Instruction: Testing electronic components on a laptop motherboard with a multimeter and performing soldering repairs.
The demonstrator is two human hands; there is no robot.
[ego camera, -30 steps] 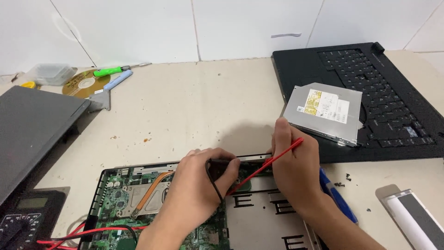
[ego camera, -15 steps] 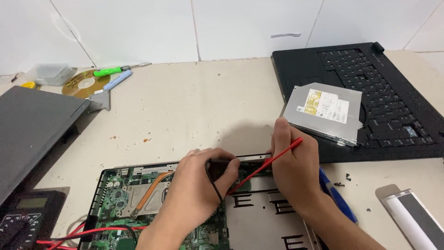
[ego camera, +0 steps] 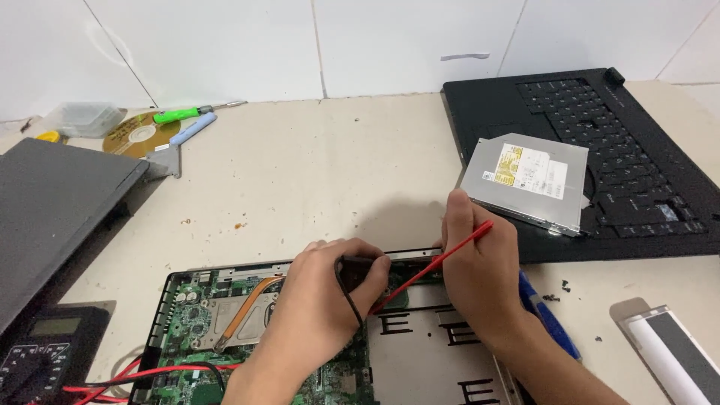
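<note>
An opened laptop base [ego camera: 187, 289] lies at the near edge of the table, its green circuit board [ego camera: 191, 330] and copper heat pipe [ego camera: 244, 311] exposed. My left hand [ego camera: 319, 315] rests on the board and pinches a black test probe [ego camera: 358, 268] against the top edge. My right hand [ego camera: 480, 274] holds a thin red test probe [ego camera: 442, 259], angled down and left so its tip meets the board beside my left fingers. Red and black leads [ego camera: 150, 373] run from under my left arm toward a multimeter [ego camera: 41, 352] at the bottom left.
A black keyboard panel [ego camera: 637, 172] lies at the right with a silver optical drive [ego camera: 529, 180] on it. A dark laptop lid [ego camera: 52, 217] sits at left. Far left: a disc [ego camera: 139, 135], a green-handled screwdriver [ego camera: 184, 114], a clear plastic box [ego camera: 86, 118]. A blue tool [ego camera: 551, 322] lies by my right wrist.
</note>
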